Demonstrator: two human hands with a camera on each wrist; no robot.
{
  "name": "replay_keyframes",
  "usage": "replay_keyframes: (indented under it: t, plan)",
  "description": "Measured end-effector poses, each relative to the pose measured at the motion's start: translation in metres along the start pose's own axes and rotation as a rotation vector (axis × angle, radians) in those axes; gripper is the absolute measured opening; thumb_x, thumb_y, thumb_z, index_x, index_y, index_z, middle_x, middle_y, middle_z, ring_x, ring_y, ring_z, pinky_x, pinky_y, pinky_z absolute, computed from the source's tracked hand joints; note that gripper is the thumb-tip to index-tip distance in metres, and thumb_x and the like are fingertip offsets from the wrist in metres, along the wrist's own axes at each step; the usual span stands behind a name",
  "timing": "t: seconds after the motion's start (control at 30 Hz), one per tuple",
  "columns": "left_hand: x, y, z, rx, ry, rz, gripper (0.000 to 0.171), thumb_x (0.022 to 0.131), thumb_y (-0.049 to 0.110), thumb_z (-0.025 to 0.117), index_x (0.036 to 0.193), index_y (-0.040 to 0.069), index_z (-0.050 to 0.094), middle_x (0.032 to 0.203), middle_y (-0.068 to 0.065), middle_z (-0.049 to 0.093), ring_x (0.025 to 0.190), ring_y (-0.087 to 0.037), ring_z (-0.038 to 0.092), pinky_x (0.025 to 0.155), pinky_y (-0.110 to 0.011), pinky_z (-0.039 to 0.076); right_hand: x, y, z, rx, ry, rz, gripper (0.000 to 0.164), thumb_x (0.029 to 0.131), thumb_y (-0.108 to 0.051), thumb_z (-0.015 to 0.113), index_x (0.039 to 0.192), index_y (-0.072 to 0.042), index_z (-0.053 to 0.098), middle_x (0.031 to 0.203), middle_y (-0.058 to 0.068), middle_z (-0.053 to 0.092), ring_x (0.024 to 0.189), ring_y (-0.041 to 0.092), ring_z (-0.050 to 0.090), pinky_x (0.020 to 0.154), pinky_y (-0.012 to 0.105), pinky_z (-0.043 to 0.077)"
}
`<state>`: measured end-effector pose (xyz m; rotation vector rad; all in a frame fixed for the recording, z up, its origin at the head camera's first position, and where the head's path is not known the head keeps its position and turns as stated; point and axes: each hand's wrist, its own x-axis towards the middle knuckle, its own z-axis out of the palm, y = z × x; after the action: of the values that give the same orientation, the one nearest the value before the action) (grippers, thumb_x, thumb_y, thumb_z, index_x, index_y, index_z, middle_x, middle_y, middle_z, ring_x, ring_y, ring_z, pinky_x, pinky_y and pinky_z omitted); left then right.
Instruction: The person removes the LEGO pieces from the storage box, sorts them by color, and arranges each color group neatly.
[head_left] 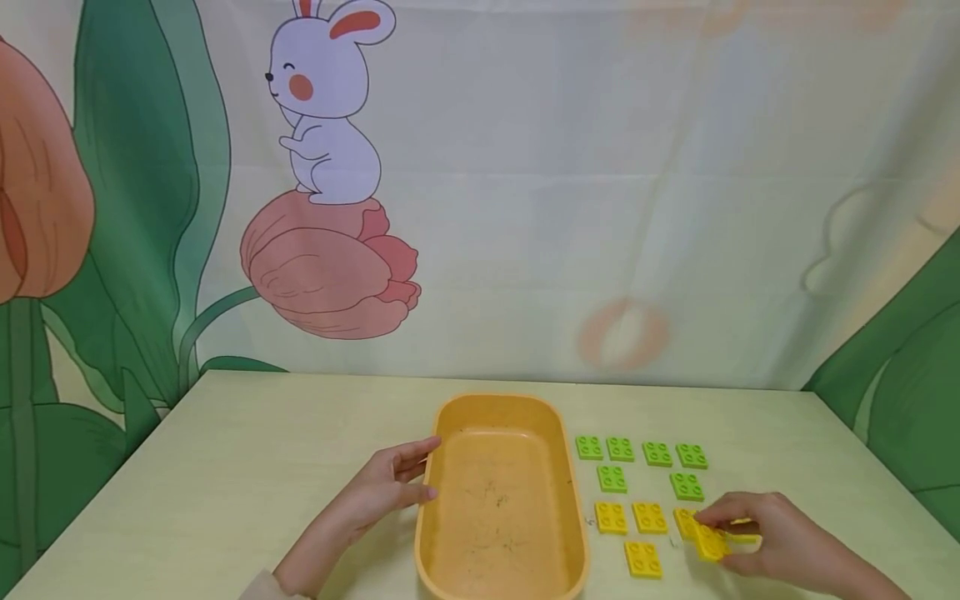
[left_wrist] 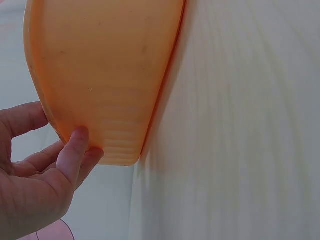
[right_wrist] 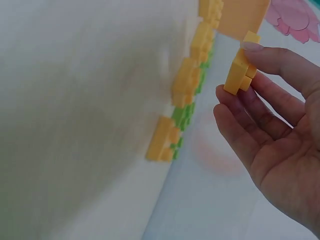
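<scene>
An orange-yellow plastic tray [head_left: 429,533] with rounded corners stands on the table. My left hand [head_left: 386,487] is at its left side, fingertips against the rim and outer wall; in the left wrist view the thumb and fingers of that hand [left_wrist: 45,175] touch the tray's side wall [left_wrist: 110,90]. Over on the right, my right hand [head_left: 783,537] pinches a yellow toy building brick [head_left: 710,543] between thumb and fingers. The right wrist view shows this brick [right_wrist: 237,72] raised off the table, its studs turned toward the palm. Another yellow brick [head_left: 684,522] lies partly hidden behind it.
More yellow bricks [head_left: 649,517] lie flat right of the tray, studs up. Behind them several green bricks [head_left: 657,453] are spread in loose rows. A yellow piece [head_left: 742,539] shows partly behind the right hand. A printed curtain [head_left: 510,208] hangs behind the table.
</scene>
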<state>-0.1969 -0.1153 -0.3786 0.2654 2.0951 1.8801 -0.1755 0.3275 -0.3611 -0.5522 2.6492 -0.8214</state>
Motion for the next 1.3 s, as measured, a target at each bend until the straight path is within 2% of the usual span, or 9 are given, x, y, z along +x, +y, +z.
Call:
replay_keyframes:
  t: [0.17, 0.23, 0.3, 0.5, 1.0, 1.3]
  plan:
    - [0.001, 0.000, 0.000, 0.005, 0.005, 0.003, 0.064, 0.081, -0.004, 0.062, 0.138, -0.004, 0.033, 0.142, -0.025, 0.029, 0.128, -0.043, 0.031, 0.090, -0.039, 0.046, -0.002, 0.007, 0.009, 0.017, 0.031, 0.304, 0.041, 0.065, -0.011, 0.079, 0.103, -0.004, 0.067, 0.105, 0.008, 0.063, 0.090, 0.020, 0.057, 0.078, 0.041, 0.051]
    - [0.001, 0.000, 0.000, 0.003, 0.007, 0.001, 0.064, 0.081, -0.004, 0.063, 0.138, -0.005, 0.034, 0.142, -0.026, 0.029, 0.128, -0.043, 0.031, 0.090, -0.039, 0.046, -0.001, 0.009, 0.012, 0.017, 0.047, 0.380, 0.041, 0.064, -0.010, 0.080, 0.102, -0.004, 0.067, 0.105, 0.008, 0.063, 0.090, 0.019, 0.057, 0.078, 0.041, 0.051]
    - [0.002, -0.001, 0.000, 0.001, 0.012, -0.005, 0.064, 0.081, -0.004, 0.063, 0.138, -0.004, 0.034, 0.142, -0.025, 0.029, 0.128, -0.043, 0.030, 0.090, -0.039, 0.047, 0.001, 0.011, 0.013, 0.012, 0.053, 0.409, 0.040, 0.064, -0.009, 0.079, 0.102, -0.004, 0.067, 0.105, 0.008, 0.062, 0.089, 0.019, 0.056, 0.078, 0.040, 0.051]
    - [0.003, -0.002, -0.001, -0.005, -0.003, 0.003, 0.064, 0.081, -0.004, 0.062, 0.138, -0.004, 0.033, 0.143, -0.025, 0.028, 0.128, -0.043, 0.029, 0.090, -0.039, 0.046, 0.004, 0.017, 0.016, 0.054, 0.047, 0.469, 0.038, 0.062, -0.007, 0.079, 0.098, -0.004, 0.068, 0.104, 0.009, 0.063, 0.089, 0.019, 0.056, 0.078, 0.042, 0.051]
    - [0.006, -0.001, 0.000, -0.012, -0.014, 0.003, 0.064, 0.081, -0.005, 0.061, 0.138, -0.005, 0.033, 0.143, -0.026, 0.028, 0.129, -0.043, 0.029, 0.090, -0.038, 0.046, 0.002, 0.020, 0.020, 0.118, 0.037, 0.464, 0.039, 0.057, 0.006, 0.076, 0.093, -0.008, 0.070, 0.100, 0.006, 0.064, 0.093, 0.022, 0.051, 0.083, 0.047, 0.043]
    - [0.004, 0.000, 0.001, -0.007, -0.014, -0.005, 0.063, 0.082, -0.004, 0.062, 0.138, -0.004, 0.033, 0.143, -0.026, 0.029, 0.128, -0.043, 0.030, 0.090, -0.039, 0.046, 0.001, 0.022, 0.023, 0.136, 0.038, 0.496, 0.038, 0.056, 0.001, 0.080, 0.092, -0.007, 0.070, 0.099, 0.005, 0.063, 0.091, 0.020, 0.052, 0.080, 0.044, 0.045]
